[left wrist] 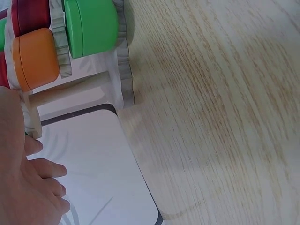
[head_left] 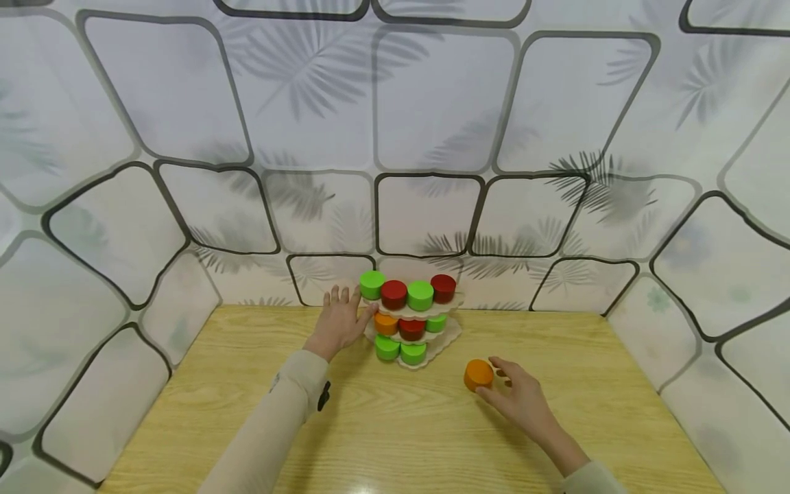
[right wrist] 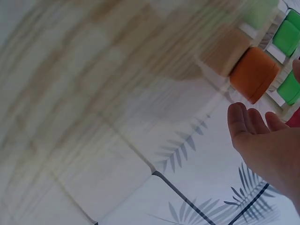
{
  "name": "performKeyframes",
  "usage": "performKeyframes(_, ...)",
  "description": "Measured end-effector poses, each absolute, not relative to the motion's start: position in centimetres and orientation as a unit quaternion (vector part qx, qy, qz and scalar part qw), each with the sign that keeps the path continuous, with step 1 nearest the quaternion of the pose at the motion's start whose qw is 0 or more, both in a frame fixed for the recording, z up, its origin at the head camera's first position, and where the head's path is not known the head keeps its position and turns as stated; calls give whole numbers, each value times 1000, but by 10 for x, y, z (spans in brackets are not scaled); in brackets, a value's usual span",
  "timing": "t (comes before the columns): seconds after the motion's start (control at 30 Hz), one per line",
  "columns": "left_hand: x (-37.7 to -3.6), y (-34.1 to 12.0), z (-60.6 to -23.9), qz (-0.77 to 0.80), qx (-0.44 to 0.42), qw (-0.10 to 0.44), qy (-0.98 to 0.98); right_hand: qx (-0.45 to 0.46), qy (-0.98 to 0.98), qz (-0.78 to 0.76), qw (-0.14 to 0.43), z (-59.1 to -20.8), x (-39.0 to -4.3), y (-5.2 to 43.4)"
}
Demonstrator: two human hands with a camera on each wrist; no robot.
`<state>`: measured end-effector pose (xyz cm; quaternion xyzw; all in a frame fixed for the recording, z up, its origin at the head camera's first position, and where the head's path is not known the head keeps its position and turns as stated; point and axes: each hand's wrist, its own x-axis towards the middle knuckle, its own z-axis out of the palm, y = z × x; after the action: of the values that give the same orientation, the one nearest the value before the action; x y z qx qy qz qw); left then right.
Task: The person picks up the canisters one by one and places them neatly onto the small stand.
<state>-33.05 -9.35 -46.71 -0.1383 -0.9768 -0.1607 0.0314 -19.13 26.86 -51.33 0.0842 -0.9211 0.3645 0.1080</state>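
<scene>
A tiered stand (head_left: 441, 343) with pale scalloped shelves stands near the back wall. My left hand (head_left: 339, 321) is at its left side, thumb and index finger about the edge of the top shelf (left wrist: 32, 119); the other fingers extend past it. Green, red and orange round blocks sit on the shelves, among them a green block (head_left: 372, 284) and a red block (head_left: 393, 294) on top. On the table to the right rests an orange round block (head_left: 479, 375). Around its near right side is my right hand (right wrist: 269, 140), fingers spread, with a gap between fingertips and block.
The wood-grain table (head_left: 382, 439) meets a patterned wall covering (head_left: 432, 213) at the back, with similar walls on both sides. Long sleeves cover both forearms, and a dark tab (head_left: 324, 396) hangs at the left cuff.
</scene>
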Motion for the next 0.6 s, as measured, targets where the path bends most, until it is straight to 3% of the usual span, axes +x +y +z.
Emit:
performKeyframes(0.27,-330,-93,-468,-158,-135,39,-977,55,-920,382,65,-518,-196,271)
performKeyframes(0.6,-330,-91,-472,-141,-124,32,-982,43,-920,385,59,-524,-200,268)
